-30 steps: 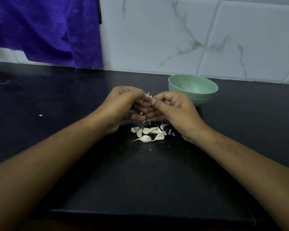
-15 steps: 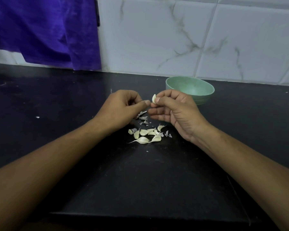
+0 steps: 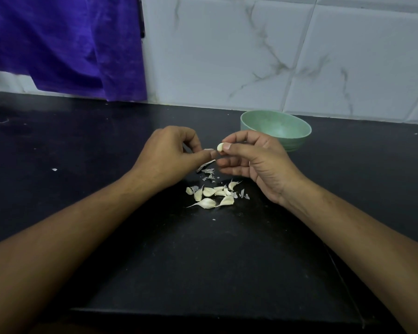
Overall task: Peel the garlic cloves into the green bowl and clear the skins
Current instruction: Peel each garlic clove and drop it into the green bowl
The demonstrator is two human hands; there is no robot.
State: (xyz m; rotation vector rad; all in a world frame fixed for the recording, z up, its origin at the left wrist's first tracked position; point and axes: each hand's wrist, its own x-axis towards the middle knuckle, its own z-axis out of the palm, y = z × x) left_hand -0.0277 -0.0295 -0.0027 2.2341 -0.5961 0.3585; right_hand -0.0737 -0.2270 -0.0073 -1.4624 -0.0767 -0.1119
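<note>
Dark table [image 3: 82, 165] below white tiles [image 3: 227, 56] holds the green bowl [image 3: 297, 141], apparently empty; just left of it the right hand [image 3: 253, 160] pinches a nearly bare clove [image 3: 220, 147], the left hand [image 3: 169, 153] pinches a skin scrap [image 3: 208, 149], and unpeeled cloves [image 3: 212, 195] and loose skins [image 3: 208, 173] wait in front.

- The left hand [image 3: 169, 153] and right hand [image 3: 256, 162], pressed together a second ago, have parted just left of the green bowl [image 3: 297, 143].
- The garlic clove [image 3: 220, 147] now shows bare in the right hand's pinch.
- A skin strip [image 3: 208, 149] has come away, pinched in the left hand.

Black stone countertop [image 3: 82, 145], white marble-veined wall tiles [image 3: 227, 51], purple cloth [image 3: 65, 42] hanging at left
</note>
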